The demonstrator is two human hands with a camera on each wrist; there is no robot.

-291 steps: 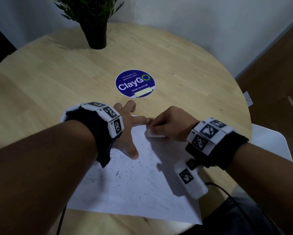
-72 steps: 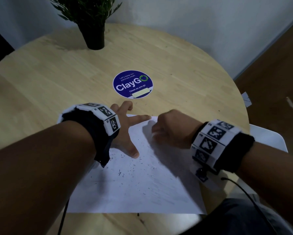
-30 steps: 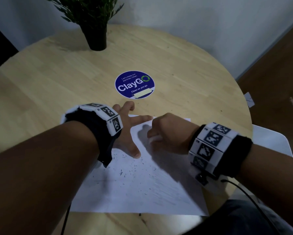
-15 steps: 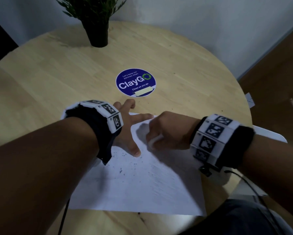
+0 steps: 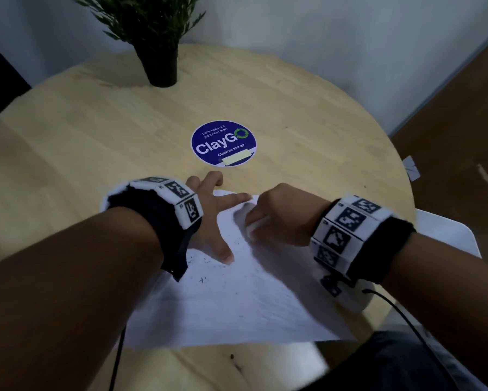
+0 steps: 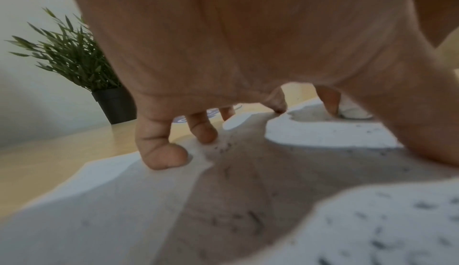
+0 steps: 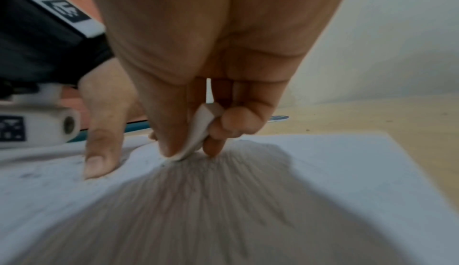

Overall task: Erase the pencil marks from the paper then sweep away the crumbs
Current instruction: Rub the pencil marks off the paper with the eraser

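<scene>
head view: a white paper point(image 5: 237, 300) lies flat on a round wooden table point(image 5: 82, 142), toward the 6 o'clock edge. the left hand point(image 5: 211, 218) rests at the sheet's 10 o'clock corner with fingers spread and straight, thumb and fingertips pressing the paper down. the right hand point(image 5: 282, 218) sits at the sheet's 12 o'clock edge, fingers curled round a white eraser point(image 5: 255, 225) whose end meets the paper. dark crumbs point(image 5: 209, 266) lie scattered on the sheet, mostly at 6 o'clock of the left hand. both wrists carry black bands with white coded tags. a round blue sticker point(image 5: 223, 143) lies at 12 o'clock of the hands; a potted plant point(image 5: 155, 38) stands at the far 12 o'clock rim, well apart from the paper.

left wrist view: the left hand point(image 6: 236, 39) arches over the paper point(image 6: 99, 200); its fingertips point(image 6: 164, 155) press the sheet, splayed and holding nothing. crumbs point(image 6: 224, 146) speckle the shaded area beneath the palm. the plant point(image 6: 72, 59) stands at 9 o'clock. the eraser point(image 6: 354, 112) shows at 2 o'clock, touching the sheet.

right wrist view: the right hand point(image 7: 213, 57) pinches the eraser point(image 7: 198, 131) between thumb and curled fingers, its lower tip on the paper point(image 7: 347, 181). the left hand's thumb point(image 7: 101, 131) presses the sheet at 9 o'clock, near the eraser but apart from it. the sheet's surface here is blurred.
</scene>
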